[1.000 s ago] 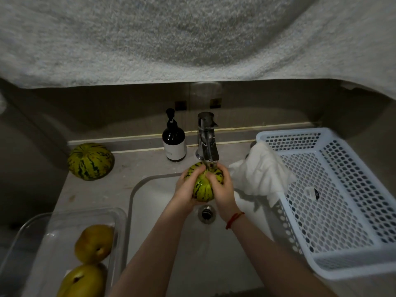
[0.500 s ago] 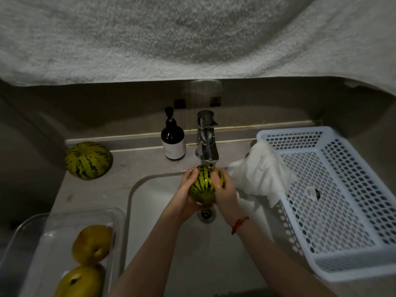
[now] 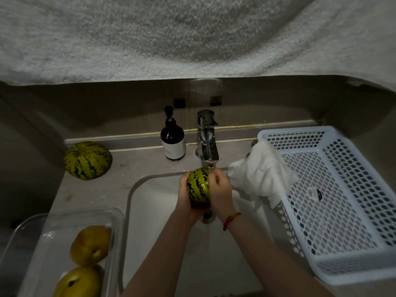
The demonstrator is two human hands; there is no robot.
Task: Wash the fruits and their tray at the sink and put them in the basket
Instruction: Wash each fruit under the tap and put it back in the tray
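Fingers of left hand (image 3: 184, 197) and right hand (image 3: 220, 190) curl around green striped round melon (image 3: 197, 187), frame centre; dark pump bottle's (image 3: 172, 139) white label unreadable.

Both hands are holding a striped melon (image 3: 198, 187) under the tap (image 3: 207, 142) over the sink (image 3: 154, 202): left hand (image 3: 184, 196) cupping its left side, right hand (image 3: 220, 192) wrapping its right side. Second striped melon (image 3: 87, 160) is sitting on the counter, far left. Two yellow fruits (image 3: 91, 245) are lying in a clear tray (image 3: 116, 228), lower left. Dark soap bottle (image 3: 172, 136) is standing beside the tap. White cloth (image 3: 261, 174) is hanging over the white basket's (image 3: 334, 189) left rim.
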